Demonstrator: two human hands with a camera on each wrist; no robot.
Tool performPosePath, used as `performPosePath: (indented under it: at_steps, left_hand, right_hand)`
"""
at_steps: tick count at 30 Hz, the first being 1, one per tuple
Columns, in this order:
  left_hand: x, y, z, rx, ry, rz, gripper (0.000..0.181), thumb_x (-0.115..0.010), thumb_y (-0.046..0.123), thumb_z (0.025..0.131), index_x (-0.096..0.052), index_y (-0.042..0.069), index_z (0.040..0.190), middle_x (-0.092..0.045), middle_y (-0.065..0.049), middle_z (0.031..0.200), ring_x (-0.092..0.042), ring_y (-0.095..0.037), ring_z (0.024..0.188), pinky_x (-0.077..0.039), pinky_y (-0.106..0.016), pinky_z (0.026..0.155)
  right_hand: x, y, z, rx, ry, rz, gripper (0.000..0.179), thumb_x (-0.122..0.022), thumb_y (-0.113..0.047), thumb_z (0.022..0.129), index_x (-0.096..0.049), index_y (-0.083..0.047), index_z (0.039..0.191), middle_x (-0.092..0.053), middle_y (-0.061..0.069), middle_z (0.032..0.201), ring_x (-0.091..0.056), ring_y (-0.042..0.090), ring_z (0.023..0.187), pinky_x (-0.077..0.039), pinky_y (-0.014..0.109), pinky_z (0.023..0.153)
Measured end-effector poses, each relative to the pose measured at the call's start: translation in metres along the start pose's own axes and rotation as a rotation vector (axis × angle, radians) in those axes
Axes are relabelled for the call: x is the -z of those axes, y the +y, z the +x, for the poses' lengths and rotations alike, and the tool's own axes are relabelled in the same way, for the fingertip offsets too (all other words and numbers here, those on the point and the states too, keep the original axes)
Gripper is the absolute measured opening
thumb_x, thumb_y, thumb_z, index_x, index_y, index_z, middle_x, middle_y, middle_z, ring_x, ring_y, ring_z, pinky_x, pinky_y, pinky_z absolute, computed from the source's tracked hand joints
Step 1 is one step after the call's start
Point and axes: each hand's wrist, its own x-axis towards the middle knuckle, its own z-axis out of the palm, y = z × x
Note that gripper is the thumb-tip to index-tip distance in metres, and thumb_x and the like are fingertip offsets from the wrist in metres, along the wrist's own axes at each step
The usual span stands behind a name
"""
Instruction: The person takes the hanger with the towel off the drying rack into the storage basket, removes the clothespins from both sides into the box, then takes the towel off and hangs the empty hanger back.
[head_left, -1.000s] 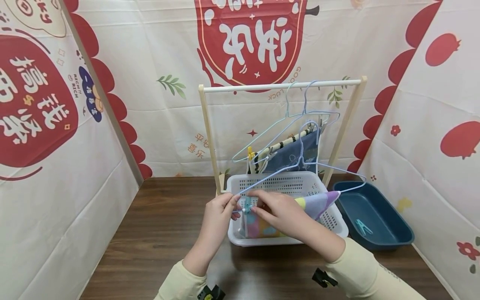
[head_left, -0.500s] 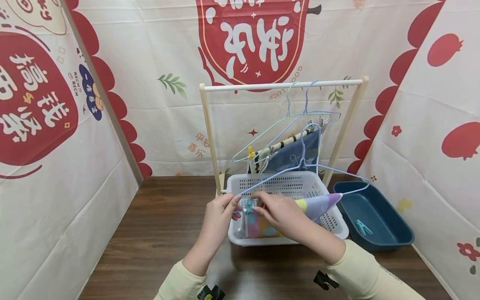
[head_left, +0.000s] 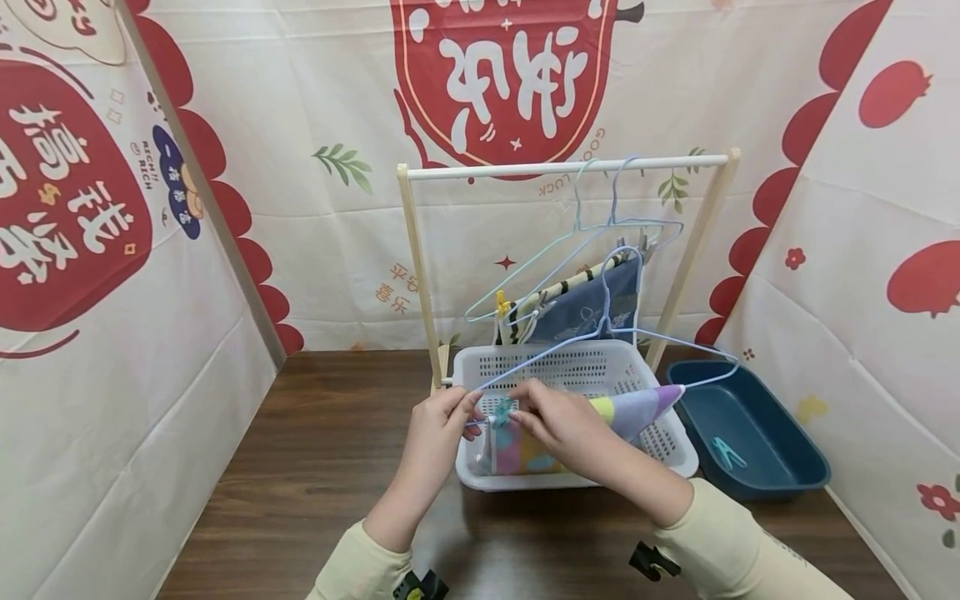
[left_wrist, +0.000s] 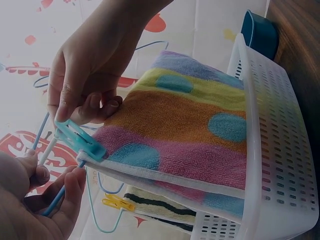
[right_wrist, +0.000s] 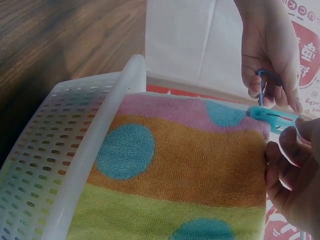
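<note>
My left hand (head_left: 442, 421) grips the lower left corner of a blue wire hanger (head_left: 543, 354). A multicoloured towel (left_wrist: 185, 112), striped with blue dots, is draped over the hanger's bottom bar and hangs into the white basket. With thumb and fingers, my right hand (head_left: 566, 425) pinches a teal clothespin (left_wrist: 80, 141). That clothespin sits at the towel's upper left corner by the bar, close to the left fingers. In the right wrist view the clothespin (right_wrist: 275, 116) lies across the pink end of the towel.
The white perforated basket (head_left: 576, 482) stands before a wooden rack with a white rail (head_left: 510, 172). Two hangers hang there, and a dark blue towel (head_left: 581, 308) is clipped behind the basket. At right, a dark teal basin (head_left: 783, 433) holds another clothespin (head_left: 727, 452).
The right fingertips and the teal clothespin have shifted slightly to the right, and the clothespin has tilted. My left hand stays in its place on the hanger.
</note>
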Motion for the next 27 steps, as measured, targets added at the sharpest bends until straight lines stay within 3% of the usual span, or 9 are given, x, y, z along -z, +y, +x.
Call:
performPosePath:
  at_steps: [6,16,27]
  left_hand:
    - [0.0012,-0.0002,0.0002,-0.005,0.004,0.018,0.032,-0.058,0.022,0.099,-0.063,0.003,0.074,-0.063,-0.007,0.072,-0.062,-0.013,0.058,-0.054,-0.026,0.057]
    - [0.0023,0.0012,0.0003,-0.003,0.003,0.020,0.032,-0.058,0.021,0.100,-0.063,0.003,0.074,-0.064,-0.008,0.072,-0.062,-0.013,0.057,-0.054,-0.026,0.057]
    - [0.0046,-0.0016,-0.0021,-0.008,0.013,-0.004,0.032,-0.058,0.021,0.100,-0.062,0.004,0.073,-0.065,-0.016,0.074,-0.062,-0.013,0.057,-0.054,-0.027,0.056]
  right_hand:
    - [-0.0001,0.0018,-0.0014,0.023,0.023,0.019,0.013,-0.062,-0.018,0.097,-0.055,-0.012,0.106,-0.057,-0.011,0.078,-0.046,0.003,0.063,-0.043,0.024,0.056]
    - [0.0016,0.0016,-0.0039,-0.010,0.021,0.060,0.007,-0.059,-0.017,0.099,-0.055,-0.012,0.101,-0.064,-0.007,0.087,-0.052,0.004,0.070,-0.046,0.025,0.060]
    - [0.0062,0.0018,-0.0086,-0.035,0.032,0.136,0.005,-0.057,-0.012,0.099,-0.052,-0.010,0.101,-0.054,-0.008,0.075,-0.045,0.003,0.061,-0.043,0.024,0.053]
